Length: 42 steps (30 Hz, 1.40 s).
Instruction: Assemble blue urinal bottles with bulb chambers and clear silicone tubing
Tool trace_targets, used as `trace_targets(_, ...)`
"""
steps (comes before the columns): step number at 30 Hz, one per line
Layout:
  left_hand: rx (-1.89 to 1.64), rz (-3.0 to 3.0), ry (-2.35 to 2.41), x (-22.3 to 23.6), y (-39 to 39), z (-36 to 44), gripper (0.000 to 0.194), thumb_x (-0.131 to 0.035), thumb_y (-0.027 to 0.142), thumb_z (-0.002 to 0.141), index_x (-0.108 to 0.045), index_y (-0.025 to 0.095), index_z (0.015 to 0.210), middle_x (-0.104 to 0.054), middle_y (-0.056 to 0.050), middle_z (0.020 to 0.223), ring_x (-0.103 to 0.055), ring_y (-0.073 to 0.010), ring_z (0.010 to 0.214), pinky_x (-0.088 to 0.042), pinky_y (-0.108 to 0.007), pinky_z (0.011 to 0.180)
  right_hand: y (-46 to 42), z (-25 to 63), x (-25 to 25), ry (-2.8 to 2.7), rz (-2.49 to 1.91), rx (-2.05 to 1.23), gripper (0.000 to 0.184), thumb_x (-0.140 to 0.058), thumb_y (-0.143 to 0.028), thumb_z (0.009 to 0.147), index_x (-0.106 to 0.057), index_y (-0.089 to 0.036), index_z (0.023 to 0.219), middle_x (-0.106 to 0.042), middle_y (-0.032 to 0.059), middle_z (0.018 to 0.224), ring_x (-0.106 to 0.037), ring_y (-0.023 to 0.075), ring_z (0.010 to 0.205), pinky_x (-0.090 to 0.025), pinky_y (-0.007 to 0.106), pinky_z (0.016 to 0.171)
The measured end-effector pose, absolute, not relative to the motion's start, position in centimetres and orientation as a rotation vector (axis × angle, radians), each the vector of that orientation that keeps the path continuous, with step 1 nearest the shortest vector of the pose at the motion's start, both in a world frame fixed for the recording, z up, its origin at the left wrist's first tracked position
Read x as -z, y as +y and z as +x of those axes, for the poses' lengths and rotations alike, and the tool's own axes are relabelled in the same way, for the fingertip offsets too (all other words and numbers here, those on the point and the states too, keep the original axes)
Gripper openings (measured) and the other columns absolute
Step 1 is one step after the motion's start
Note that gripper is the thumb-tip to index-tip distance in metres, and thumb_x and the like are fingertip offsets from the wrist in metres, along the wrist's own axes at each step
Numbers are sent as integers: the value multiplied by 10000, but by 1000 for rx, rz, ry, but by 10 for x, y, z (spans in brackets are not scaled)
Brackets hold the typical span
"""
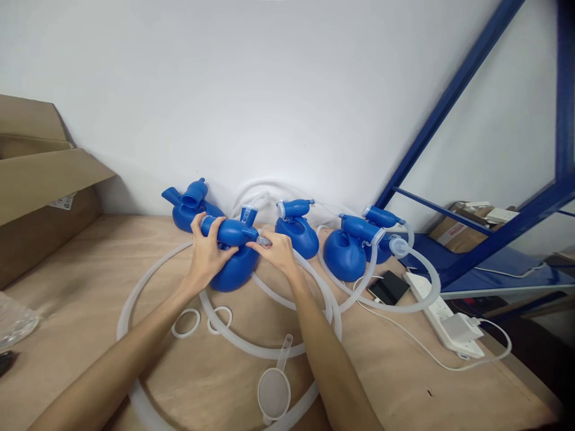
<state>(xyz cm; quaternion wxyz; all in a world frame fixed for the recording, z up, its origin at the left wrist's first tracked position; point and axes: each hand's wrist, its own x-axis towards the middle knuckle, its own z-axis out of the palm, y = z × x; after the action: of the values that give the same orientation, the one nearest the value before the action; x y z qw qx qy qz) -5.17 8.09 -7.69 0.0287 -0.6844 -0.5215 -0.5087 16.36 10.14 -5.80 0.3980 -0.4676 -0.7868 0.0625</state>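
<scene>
My left hand (209,248) is wrapped round the tilted neck of a blue plastic urinal bottle (234,272), thumb underneath. At the narrow spout end of that neck, my right hand (276,251) pinches a clear tube end (263,240). Whether the tube end is seated on the spout, I cannot tell. Part of the bottle is covered by my fingers. Below my arms, a long translucent hose (251,348) lies in wide loops on the table. Two white rings (185,323) and a clear round cap with a strap (274,393) lie near the hose.
Other blue bottles stand along the wall: one at back left (188,206), one right of my hands (303,239) and more at right (344,254). A phone (389,288) and power strip (438,311) lie at right, by a blue rack (449,263). A cardboard box (49,179) stands left.
</scene>
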Motion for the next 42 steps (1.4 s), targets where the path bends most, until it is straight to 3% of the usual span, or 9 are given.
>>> trace_targets(6, 1687, -2104, -1638, 76, 82, -56, 777, -837, 299, 749, -495, 250, 1445, -171, -165, 1614, -343, -453, 1517, -648, -510, 947, 79, 206, 9, -2226, -1221, -357, 411, -717, -545, 938, -739, -234, 1205, -775, 35, 1071, -696, 203, 900, -492, 291, 845)
trace_targets(10, 1677, -2111, -1636, 77, 82, -57, 788, -827, 292, 755, -483, 257, 1463, -151, -163, 1629, -320, -460, 1529, -633, -538, 981, 53, 237, -17, -2174, -1659, -34, 663, -578, -430, 1032, -409, -175, 1620, -628, 193, 1445, -560, 374, 1353, -433, 513, 1118)
trace_targets(13, 1656, -2128, -1631, 77, 83, -58, 799, -823, 304, 761, -471, 257, 1476, -151, -165, 1631, -326, -467, 1526, -621, -549, 996, 22, 248, -35, -2166, -1884, 39, 862, -624, -423, 1003, -194, -144, 1696, -401, 260, 1639, -370, 452, 1518, -388, 614, 1158)
trace_targets(17, 1599, -2124, -1643, 76, 84, -59, 789, -825, 329, 768, -480, 259, 1475, -166, -165, 1624, -300, -476, 1535, -543, -603, 1091, -30, 232, -34, -2671, -1347, -315, 625, -605, -533, 1009, -496, -272, 1567, -638, 124, 1455, -596, 326, 1331, -460, 481, 1138)
trace_targets(20, 1568, -2117, -1657, 76, 85, -59, 786, -830, 342, 771, -489, 252, 1473, -170, -172, 1620, -301, -481, 1533, -460, -639, 1162, -62, 213, 3, -3013, -766, -541, 508, -673, -491, 980, -624, -281, 1440, -652, 99, 1443, -597, 279, 1327, -434, 428, 1166)
trace_targets(23, 1565, -2117, -1644, 76, 85, -59, 789, -830, 331, 767, -491, 243, 1474, -160, -180, 1629, -287, -483, 1541, -427, -627, 1193, -71, 207, 48, -3114, -858, -456, 449, -761, -415, 931, -688, -234, 1335, -715, 131, 1294, -653, 309, 1205, -530, 432, 991)
trace_targets(27, 1551, -2111, -1630, 75, 84, -59, 795, -827, 321, 767, -484, 237, 1480, -143, -179, 1642, -279, -484, 1548, -387, -607, 1226, -52, 221, 69, -2961, -893, -780, 218, -732, -344, 967, -768, -241, 1156, -759, 63, 1082, -710, 212, 982, -531, 305, 826)
trace_targets(37, 1492, -2131, -1699, 69, 82, -61, 799, -833, 315, 759, -495, 222, 1476, -231, -200, 1602, -455, -474, 1449, -451, -592, 1175, 13, 213, 65, -1926, -924, -1656, 479, -894, -596, 679, -781, -182, 893, -727, 28, 833, -648, 149, 714, -524, 266, 639)
trace_targets(42, 1435, -2143, -1757, 66, 80, -65, 798, -823, 357, 775, -481, 245, 1487, -258, -194, 1581, -517, -483, 1386, -531, -603, 1076, 30, 188, 83, -1937, -1057, -1481, 415, -802, -550, 824, -775, -174, 996, -764, 50, 946, -647, 138, 705, -507, 256, 631)
